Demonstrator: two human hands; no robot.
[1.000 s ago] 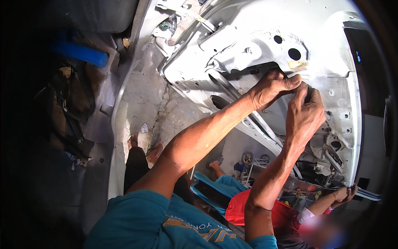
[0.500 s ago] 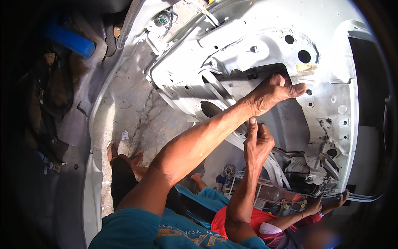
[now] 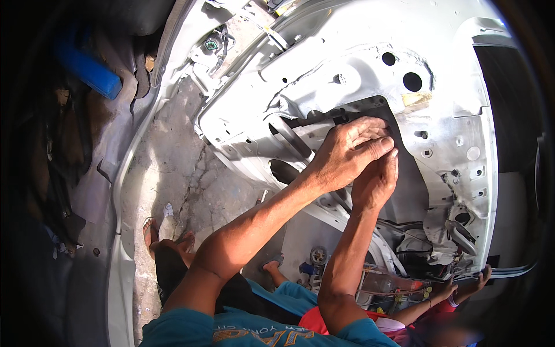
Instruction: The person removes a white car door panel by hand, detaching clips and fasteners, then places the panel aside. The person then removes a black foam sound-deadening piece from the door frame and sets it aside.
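White car door [image 3: 444, 118], large opening [image 3: 409, 179];
left hand [image 3: 350, 149] overlaps right hand [image 3: 376, 180] before it; fingers bent; whether either grip pinches anything, I cannot tell.

Blue block-shaped object [image 3: 89, 69]: upper left, in the dark car interior [image 3: 87, 199] | pale curved body sill [image 3: 123, 277]: running along the interior's right edge | cracked concrete floor [image 3: 217, 173]: white paper-like scrap [image 3: 168, 210] lying on it | small wheel [image 3: 318, 255]: blue item [image 3: 306, 268] just beside it | co-worker in red [image 3: 313, 322]: lower right
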